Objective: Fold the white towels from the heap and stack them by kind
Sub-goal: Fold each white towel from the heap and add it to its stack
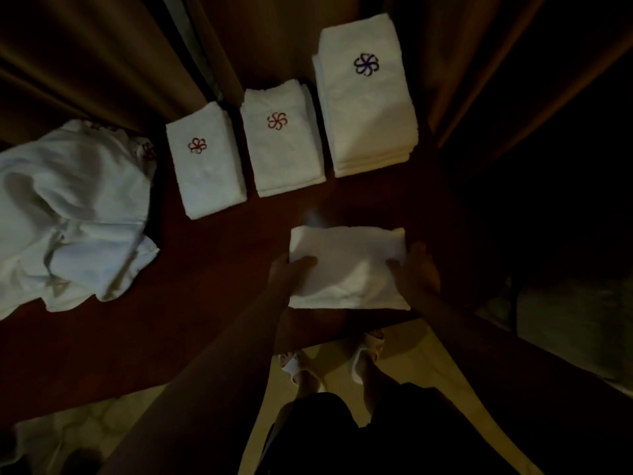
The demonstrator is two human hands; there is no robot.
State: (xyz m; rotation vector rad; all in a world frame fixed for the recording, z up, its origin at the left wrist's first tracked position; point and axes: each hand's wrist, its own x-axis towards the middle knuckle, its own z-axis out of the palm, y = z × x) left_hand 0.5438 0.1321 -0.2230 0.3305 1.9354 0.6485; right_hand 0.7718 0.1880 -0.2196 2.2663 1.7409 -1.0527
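A folded white towel lies near the front edge of the dark red table. My left hand grips its left side with the thumb on top. My right hand grips its right side the same way. At the back stand three folded stacks: a small stack with a red flower emblem, a middle stack with a red emblem, and a taller, larger stack with a purple emblem. The unfolded heap of white towels lies at the left.
Brown curtains hang behind the table. The table's front edge runs just below the held towel. Below it are a pale floor and my feet in white slippers. The room is dim.
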